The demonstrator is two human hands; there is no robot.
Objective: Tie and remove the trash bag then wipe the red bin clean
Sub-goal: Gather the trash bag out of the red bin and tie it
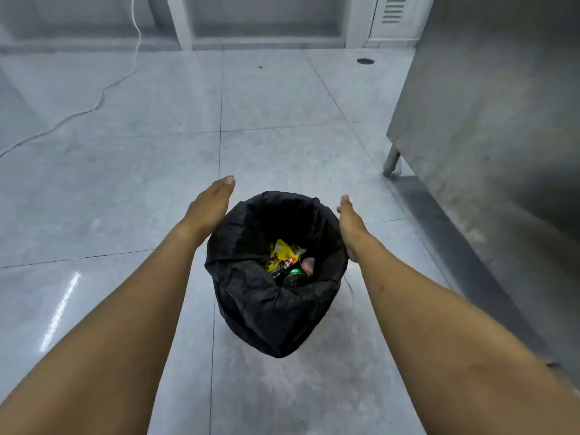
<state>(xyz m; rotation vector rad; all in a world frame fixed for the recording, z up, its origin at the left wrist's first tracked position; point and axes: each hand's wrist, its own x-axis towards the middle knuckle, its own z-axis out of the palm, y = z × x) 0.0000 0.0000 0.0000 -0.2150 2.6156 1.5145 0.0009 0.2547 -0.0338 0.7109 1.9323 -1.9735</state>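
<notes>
Two hands reach down on either side of a black trash bag (266, 309) that stands on the grey tiled floor (125, 183), seen from the head view. We see the left hand (208, 205) with fingers held straight and together, just beside the bag's upper left rim; whether it touches the plastic we cannot tell. We see the right hand (350, 226) also flat and extended, its lower edge against the bag's right rim, its fingers gripping nothing. The bag's mouth gapes open, the plastic folded down over the outside of the container so fully that we see no red bin surface. Inside lie a yellow wrapper (282, 254), a green can (295, 274) and a pinkish scrap (309, 265), heaped together near the bottom. To the right rises a stainless steel cabinet (486, 120), one metal leg (391, 163) resting on the floor, well apart from the bag. A white cable (100, 98) snakes across the tiles at far left.
</notes>
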